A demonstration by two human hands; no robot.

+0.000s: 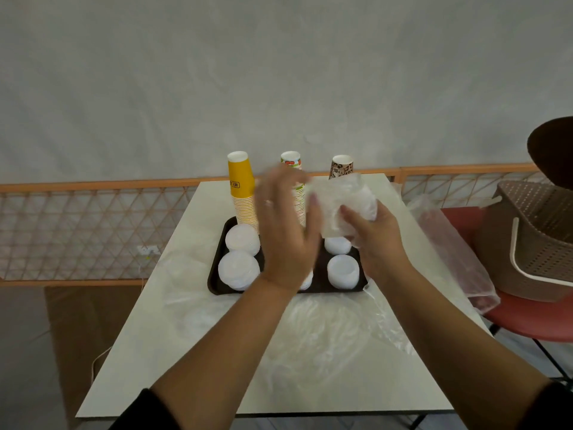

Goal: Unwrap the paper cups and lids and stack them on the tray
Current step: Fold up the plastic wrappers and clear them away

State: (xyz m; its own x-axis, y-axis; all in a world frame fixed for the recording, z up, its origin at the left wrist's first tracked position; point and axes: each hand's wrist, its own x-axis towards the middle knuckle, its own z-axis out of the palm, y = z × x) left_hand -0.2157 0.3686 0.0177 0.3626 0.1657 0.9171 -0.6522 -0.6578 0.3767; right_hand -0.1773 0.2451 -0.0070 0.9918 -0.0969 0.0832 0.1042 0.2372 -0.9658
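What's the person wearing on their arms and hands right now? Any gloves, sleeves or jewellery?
No gloves: both hands are bare. The left hand has a ring on one finger; the right hand shows no jewellery from this view. Both forearms are bare, with dark sleeves pushed up near the elbows at the bottom of the frame. No watch or wristband shows on either wrist.

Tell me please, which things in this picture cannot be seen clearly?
- Head view: left hand is motion-blurred; its grip cannot be judged.
- Middle cup stack and the tray's middle lid stacks are hidden behind that hand.
- Wrapped lids in the right hand: the crumpled plastic hides their number.
- Basket is cut off by the right edge.
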